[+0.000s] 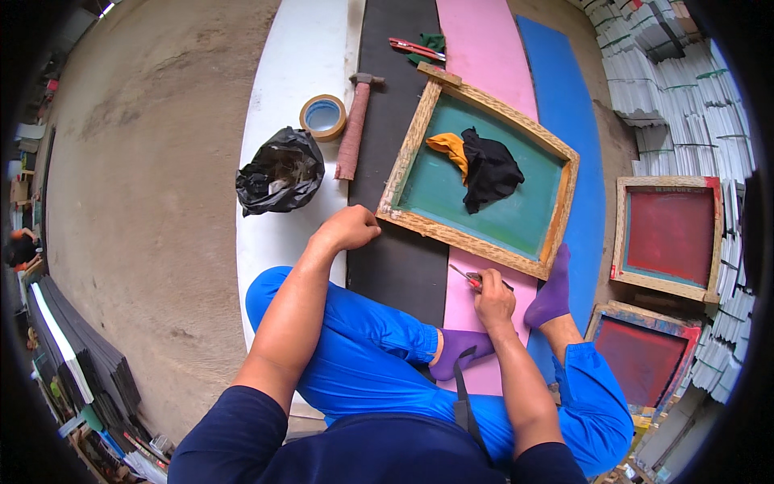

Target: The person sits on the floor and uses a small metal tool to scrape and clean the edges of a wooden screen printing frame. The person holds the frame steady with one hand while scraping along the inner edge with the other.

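Note:
A wooden screen-printing frame (476, 242) with green mesh lies before me, tilted in its outline. On its mesh rest a black cloth (492, 171) and a yellow cloth (451, 152). My left hand (348, 228) is at the frame's near left corner, fingers curled in; whether they pinch anything is hidden. Just below the frame's near edge, my right hand (494, 302) grips a tool with a red-and-black handle (476, 281) and a thin metal shaft pointing up and left. Its exact kind is hard to make out.
Left of the frame lie a hammer (352, 133) with a wrapped handle, a tape roll (322, 117) and a black plastic bag (280, 173). A red-handled tool (415, 48) sits beyond on green cloth. Two red-mesh frames (669, 234) (641, 359) and paper stacks (681, 105) stand right.

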Tool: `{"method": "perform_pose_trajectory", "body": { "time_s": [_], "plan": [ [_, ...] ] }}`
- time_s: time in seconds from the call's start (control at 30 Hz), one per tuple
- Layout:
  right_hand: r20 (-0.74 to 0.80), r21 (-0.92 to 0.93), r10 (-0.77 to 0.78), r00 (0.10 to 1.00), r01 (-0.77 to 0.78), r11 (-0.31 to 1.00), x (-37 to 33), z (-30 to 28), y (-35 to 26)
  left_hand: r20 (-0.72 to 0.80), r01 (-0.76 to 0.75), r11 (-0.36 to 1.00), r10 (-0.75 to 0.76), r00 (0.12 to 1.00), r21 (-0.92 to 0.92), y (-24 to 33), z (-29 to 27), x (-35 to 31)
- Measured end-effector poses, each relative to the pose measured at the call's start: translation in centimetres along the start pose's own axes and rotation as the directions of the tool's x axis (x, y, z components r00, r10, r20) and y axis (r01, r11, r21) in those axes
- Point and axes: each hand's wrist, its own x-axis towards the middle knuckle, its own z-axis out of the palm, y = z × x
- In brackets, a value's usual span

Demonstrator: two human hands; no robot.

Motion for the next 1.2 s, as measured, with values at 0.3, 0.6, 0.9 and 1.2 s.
{"method": "perform_pose_trajectory", "body": {
  "time_s": [0.3, 0.6, 0.9, 1.2],
  "plan": [
    [0.127, 0.893, 0.396, 0.910, -0.278, 0.353, 6.6, -1.8, -12.7, 0.227, -0.240, 0.817, 0.406, 0.885, -0.525, 2.4, 2.2, -1.6],
    [0.131, 0.715, 0.283, 0.950, -0.288, 0.638, 11.0, -2.4, -15.5, 0.163, 0.117, 0.817, -0.028, 0.986, -0.564, 0.3, -1.0, -2.4],
    [0.059, 0.335, 0.057, 0.997, -0.074, 0.939, 8.4, -0.9, -13.4, -0.090, 0.250, 0.921, -0.288, 0.954, -0.298, -1.1, -1.2, -0.7],
    [-0.007, 0.262, -0.007, 1.000, 0.008, 0.965, 8.8, -0.2, -12.8, -0.126, 0.210, 0.967, -0.229, 0.965, -0.147, -1.0, -0.6, -0.1]
  ]
}}
